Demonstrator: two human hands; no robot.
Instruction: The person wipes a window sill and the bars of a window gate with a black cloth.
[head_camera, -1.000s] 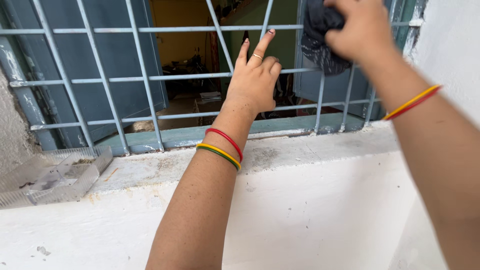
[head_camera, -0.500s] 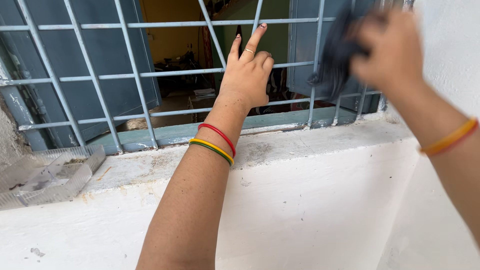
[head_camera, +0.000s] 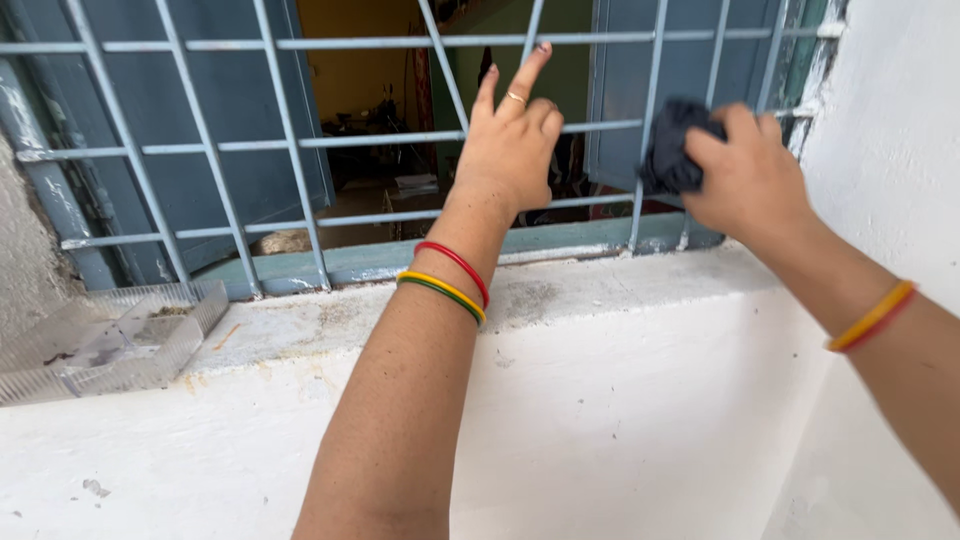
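Note:
My left hand (head_camera: 510, 145) rests against a grey-blue window grille (head_camera: 210, 145), fingers curled around a horizontal bar with two fingers raised; it wears a ring, and red, yellow and green bangles sit on the wrist. My right hand (head_camera: 745, 180) is shut on a dark grey cloth (head_camera: 672, 150), pressed against the bars at the grille's lower right. An orange and red bangle circles that forearm.
A white plastered sill (head_camera: 600, 300) runs below the grille, with a dusty clear plastic tray (head_camera: 110, 345) at its left end. A white wall (head_camera: 890, 130) closes the right side. Blue shutters and a dim room lie behind the bars.
My right hand has carried the cloth down from the grille's upper right to its lower right bars. The left hand has stayed on its bar.

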